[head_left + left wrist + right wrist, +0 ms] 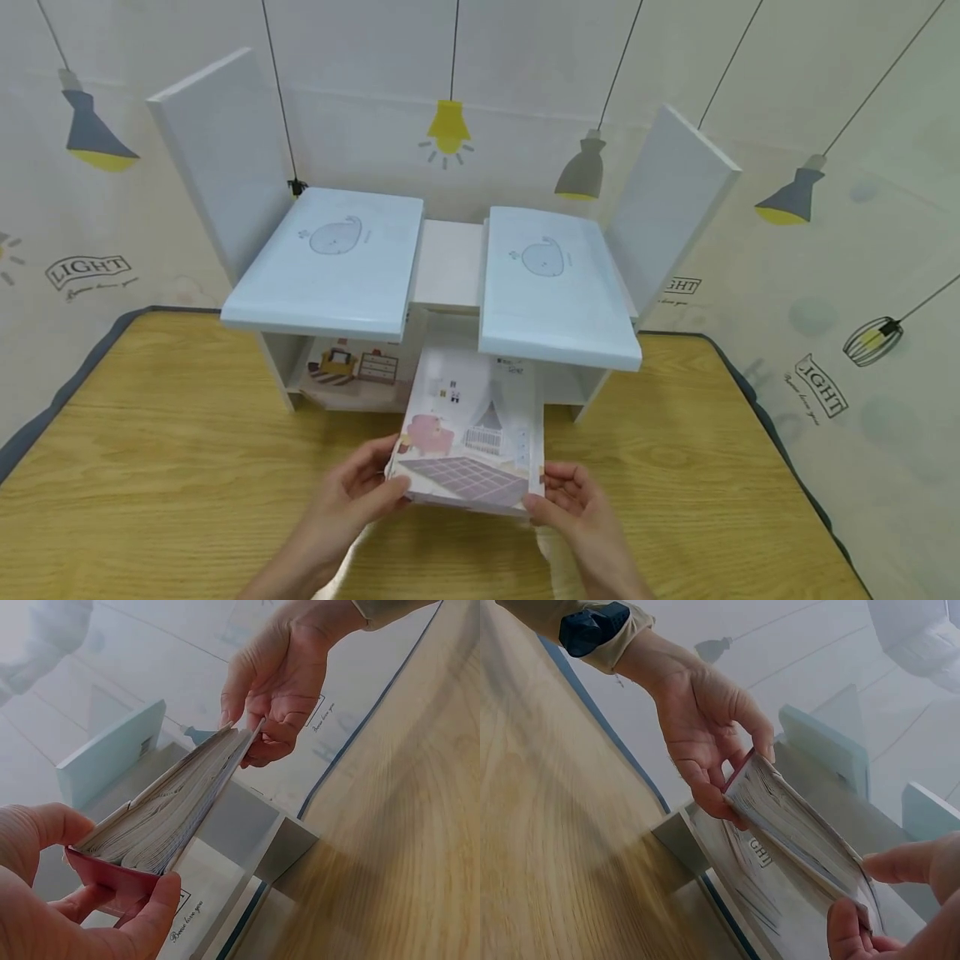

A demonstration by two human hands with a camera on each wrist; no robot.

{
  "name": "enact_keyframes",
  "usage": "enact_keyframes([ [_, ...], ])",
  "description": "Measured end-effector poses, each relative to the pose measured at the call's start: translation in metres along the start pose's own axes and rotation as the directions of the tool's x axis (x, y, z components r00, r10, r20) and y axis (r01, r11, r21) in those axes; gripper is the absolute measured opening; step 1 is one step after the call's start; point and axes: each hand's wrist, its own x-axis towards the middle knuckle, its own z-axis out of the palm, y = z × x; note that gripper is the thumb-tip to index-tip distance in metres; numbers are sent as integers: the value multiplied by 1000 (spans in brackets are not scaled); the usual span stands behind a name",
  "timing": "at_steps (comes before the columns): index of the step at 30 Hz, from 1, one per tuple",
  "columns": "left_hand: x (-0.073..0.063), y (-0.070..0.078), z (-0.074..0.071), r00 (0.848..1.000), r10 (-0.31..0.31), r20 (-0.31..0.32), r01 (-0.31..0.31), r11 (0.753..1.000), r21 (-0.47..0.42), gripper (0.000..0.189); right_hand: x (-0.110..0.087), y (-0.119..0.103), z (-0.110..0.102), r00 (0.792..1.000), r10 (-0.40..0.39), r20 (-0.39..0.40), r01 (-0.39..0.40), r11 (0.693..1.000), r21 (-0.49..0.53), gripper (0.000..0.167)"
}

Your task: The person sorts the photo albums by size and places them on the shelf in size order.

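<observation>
Both hands hold a thick photo album [480,417] by its near corners, in front of a small white shelf. Its pale cover shows a pink sofa, a lamp and a purple grid rug. My left hand [345,504] grips the left corner, thumb on top, at the red spine [112,877] seen in the left wrist view. My right hand [581,512] pinches the right corner, thumb over the cover. Many page edges [795,825] show between the covers in the right wrist view. The album's far end reaches under the shelf top, between two overhanging light blue whale-print albums.
The white shelf [450,267] has tall side panels and stands on a wood-grain table [187,433]. On its top lie a left whale-print album [330,258] and a right one [558,279]. Another illustrated album [360,375] lies in the lower left compartment. A lamp-print backdrop stands behind.
</observation>
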Motion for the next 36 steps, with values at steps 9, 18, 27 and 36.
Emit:
enact_keyframes([
  [9,16,-8,17,998,-40,-43,38,998,-39,50,9,1,-13,999,6,-46,-8,999,-47,47],
  [18,31,-17,28,996,-59,-72,57,998,-27,48,21,5,-23,995,-50,-85,46,997,-56,47],
  [27,47,-31,37,996,-40,-75,38,999,-37,49,35,8,-31,993,-29,-118,23,998,-57,47],
  [36,54,-38,42,995,-50,-90,46,998,-49,52,45,11,-36,991,-26,-130,16,997,-73,47],
])
